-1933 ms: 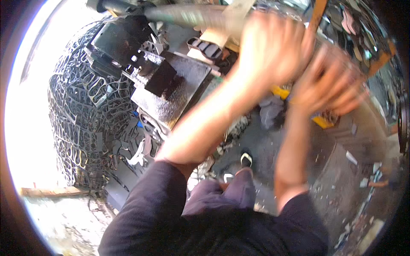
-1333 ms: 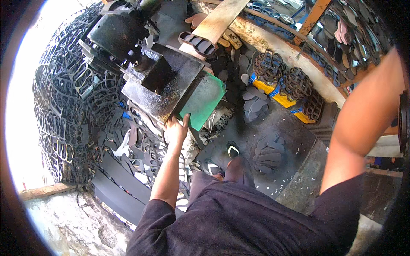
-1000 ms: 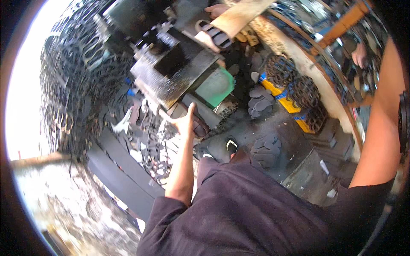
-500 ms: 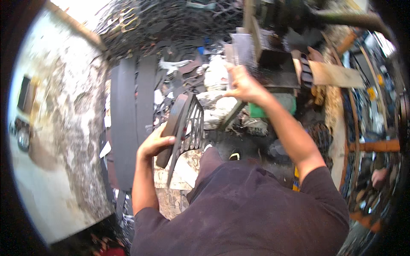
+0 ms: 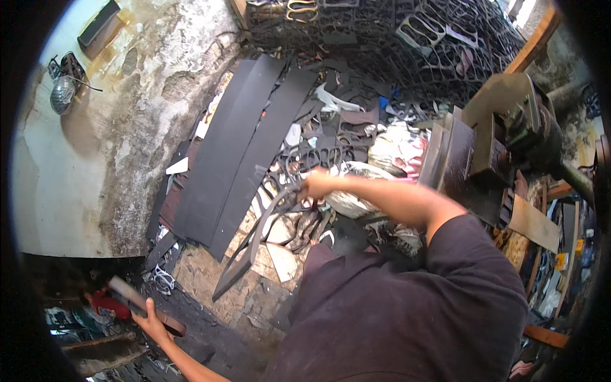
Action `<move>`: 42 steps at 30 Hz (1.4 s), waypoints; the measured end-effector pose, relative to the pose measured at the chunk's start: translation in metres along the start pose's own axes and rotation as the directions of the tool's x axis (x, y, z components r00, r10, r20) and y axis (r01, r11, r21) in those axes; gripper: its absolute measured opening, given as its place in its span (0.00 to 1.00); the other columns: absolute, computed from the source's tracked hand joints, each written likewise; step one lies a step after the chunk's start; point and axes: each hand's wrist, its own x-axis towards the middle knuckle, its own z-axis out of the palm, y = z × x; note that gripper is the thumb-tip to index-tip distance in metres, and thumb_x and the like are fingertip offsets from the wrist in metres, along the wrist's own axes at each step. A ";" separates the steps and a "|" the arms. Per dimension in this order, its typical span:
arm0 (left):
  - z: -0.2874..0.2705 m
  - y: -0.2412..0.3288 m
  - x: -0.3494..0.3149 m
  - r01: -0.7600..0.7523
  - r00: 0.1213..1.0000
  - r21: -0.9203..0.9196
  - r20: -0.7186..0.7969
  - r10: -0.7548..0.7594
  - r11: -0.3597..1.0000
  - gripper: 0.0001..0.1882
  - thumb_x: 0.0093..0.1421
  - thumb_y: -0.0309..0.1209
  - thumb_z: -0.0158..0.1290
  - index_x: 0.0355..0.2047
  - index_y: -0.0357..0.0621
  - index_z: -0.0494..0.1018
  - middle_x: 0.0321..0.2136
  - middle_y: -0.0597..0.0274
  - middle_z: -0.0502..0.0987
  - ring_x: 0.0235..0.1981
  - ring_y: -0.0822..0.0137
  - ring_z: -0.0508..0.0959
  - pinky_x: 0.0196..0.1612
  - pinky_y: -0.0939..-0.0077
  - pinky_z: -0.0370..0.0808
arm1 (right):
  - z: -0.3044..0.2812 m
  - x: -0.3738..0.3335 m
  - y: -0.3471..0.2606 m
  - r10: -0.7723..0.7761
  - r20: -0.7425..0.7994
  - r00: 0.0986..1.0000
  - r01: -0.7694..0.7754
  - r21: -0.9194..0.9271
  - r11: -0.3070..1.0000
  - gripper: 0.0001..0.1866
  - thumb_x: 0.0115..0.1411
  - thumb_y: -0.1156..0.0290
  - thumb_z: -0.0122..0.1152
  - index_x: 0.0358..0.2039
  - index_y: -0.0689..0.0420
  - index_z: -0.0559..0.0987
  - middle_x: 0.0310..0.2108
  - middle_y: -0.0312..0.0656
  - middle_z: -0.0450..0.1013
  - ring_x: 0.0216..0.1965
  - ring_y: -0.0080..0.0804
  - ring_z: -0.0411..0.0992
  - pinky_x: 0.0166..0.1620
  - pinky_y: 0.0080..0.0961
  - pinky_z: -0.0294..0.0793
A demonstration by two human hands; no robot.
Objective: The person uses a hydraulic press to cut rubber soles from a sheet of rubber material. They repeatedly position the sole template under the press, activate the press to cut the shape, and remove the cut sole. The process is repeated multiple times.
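At the lower left, my left hand (image 5: 151,323) is closed round a thick, narrow dark slab (image 5: 130,296), held out away from my body. Across the middle, my right hand (image 5: 315,186) grips one end of a black sheet offcut (image 5: 253,245) with cut-out openings. The offcut hangs down and to the left, over a worn board (image 5: 197,274). Some of my right fingers are hidden behind the offcut. Long dark grey sheets (image 5: 223,159) lie just left of it.
A heap of black cut-out offcuts (image 5: 382,48) lies at the back. Dark metal machinery (image 5: 509,127) stands at the right, with white bundles (image 5: 388,153) beside it. A stained wall (image 5: 137,127) rises on the left. My shoe (image 5: 328,239) shows below the scraps.
My view has turned. My left hand has carried the slab away to the lower left. My right hand, empty before, now holds the cut-out offcut that was beside the slab.
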 end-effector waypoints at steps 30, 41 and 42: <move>0.455 0.316 -0.410 0.131 -0.509 -0.974 0.095 0.856 0.187 0.60 0.47 0.39 0.74 0.69 0.32 0.46 0.62 0.34 0.61 0.63 0.37 0.67 0.65 0.51 0.65 | 0.018 -0.262 -0.008 0.773 -0.459 -0.437 -0.187 0.887 0.422 0.28 0.63 0.58 0.65 0.60 0.54 0.72 0.57 0.56 0.75 0.57 0.57 0.74 0.56 0.47 0.74; 0.421 0.263 -0.438 0.444 -0.703 -0.887 -0.435 0.563 -0.131 0.63 0.39 0.32 0.76 0.69 0.36 0.47 0.60 0.41 0.62 0.62 0.44 0.66 0.65 0.48 0.65 | 0.164 -0.348 -0.073 0.987 -0.137 0.084 0.745 0.666 0.028 0.29 0.58 0.56 0.76 0.54 0.61 0.79 0.49 0.44 0.80 0.53 0.27 0.74 0.52 0.27 0.75; 0.420 0.269 -0.430 0.552 -0.682 -0.822 -0.543 0.490 -0.142 0.64 0.38 0.33 0.77 0.69 0.37 0.46 0.61 0.41 0.61 0.62 0.43 0.66 0.65 0.46 0.65 | 0.184 -0.356 -0.088 0.995 -0.051 0.092 0.757 0.653 -0.036 0.21 0.60 0.61 0.74 0.46 0.63 0.84 0.45 0.43 0.81 0.50 0.27 0.75 0.52 0.26 0.75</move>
